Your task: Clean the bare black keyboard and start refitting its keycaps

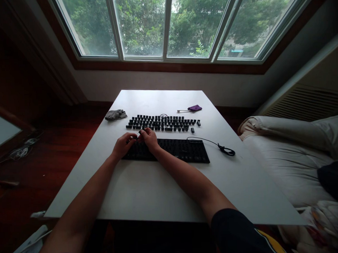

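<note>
A black keyboard (181, 150) lies on the white table in front of me, its far left part under my hands. Behind it, loose black keycaps (157, 123) stand in several rows. My right hand (150, 139) is over the left part of the keyboard, fingers pinched on a small dark piece that looks like a keycap (141, 131). Close beside it, my left hand (124, 145) is closed at the keyboard's left end, fingertips together near the right hand's. A small dark bit shows at its fingertips, too small to name.
A grey crumpled cloth (116, 114) lies at the table's left edge. Toward the back right are a purple cloth (194, 108) and a thin stick (183, 111). The keyboard's coiled cable (226, 151) lies to the right. A sofa (282, 162) stands beside the white table (160, 194).
</note>
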A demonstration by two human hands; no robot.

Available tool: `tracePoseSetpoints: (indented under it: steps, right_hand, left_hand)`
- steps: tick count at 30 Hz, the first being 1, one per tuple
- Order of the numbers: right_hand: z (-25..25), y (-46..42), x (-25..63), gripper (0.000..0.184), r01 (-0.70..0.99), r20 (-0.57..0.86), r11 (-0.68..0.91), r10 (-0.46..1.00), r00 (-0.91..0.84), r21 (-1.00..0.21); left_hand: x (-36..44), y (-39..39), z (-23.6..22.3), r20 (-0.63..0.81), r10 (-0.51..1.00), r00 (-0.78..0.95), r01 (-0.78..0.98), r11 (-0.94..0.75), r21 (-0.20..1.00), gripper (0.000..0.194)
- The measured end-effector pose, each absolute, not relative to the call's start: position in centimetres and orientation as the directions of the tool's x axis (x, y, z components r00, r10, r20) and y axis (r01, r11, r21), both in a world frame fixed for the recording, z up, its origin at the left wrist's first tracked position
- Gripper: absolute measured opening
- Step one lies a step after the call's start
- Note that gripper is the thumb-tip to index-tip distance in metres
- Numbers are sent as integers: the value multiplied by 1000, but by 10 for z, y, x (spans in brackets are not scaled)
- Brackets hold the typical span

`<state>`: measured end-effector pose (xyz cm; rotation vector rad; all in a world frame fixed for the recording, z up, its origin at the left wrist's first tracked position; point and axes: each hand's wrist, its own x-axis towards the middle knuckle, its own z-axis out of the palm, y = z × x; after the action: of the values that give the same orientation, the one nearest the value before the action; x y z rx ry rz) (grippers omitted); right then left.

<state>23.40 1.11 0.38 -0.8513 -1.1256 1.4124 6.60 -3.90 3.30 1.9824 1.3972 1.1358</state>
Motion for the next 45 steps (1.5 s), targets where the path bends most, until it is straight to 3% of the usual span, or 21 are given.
tracePoseSetpoints:
  steps: [5,10,14,19,22,35,45]
  right_hand:
    - [5,10,234,29,-292,75,27,985,-154,-956]
    - [4,11,234,29,-317,81,36,988,-131,-948]
    - [2,11,234,30,-316,91,45,987,-132,-948]
    - [1,10,234,30,-314,89,42,987,-136,-949]
    - [4,8,235,30,-300,86,41,987,-139,-953]
    - [4,9,234,29,-297,81,36,987,-142,-954]
    - [7,7,237,29,-298,95,45,983,-155,-954]
  left_hand:
    - [71,-45,39,460,874,153,596,-453,663,24]
    - [69,-45,40,494,868,48,624,-412,664,30]
    - [57,-27,31,454,875,-166,646,-251,721,34]
    - [30,7,15,209,925,-318,703,83,706,28]
    - [22,25,9,148,914,-378,704,180,687,27]
    - [30,41,-6,288,868,-405,829,215,517,25]
    - [31,44,-7,243,880,-409,819,237,522,24]
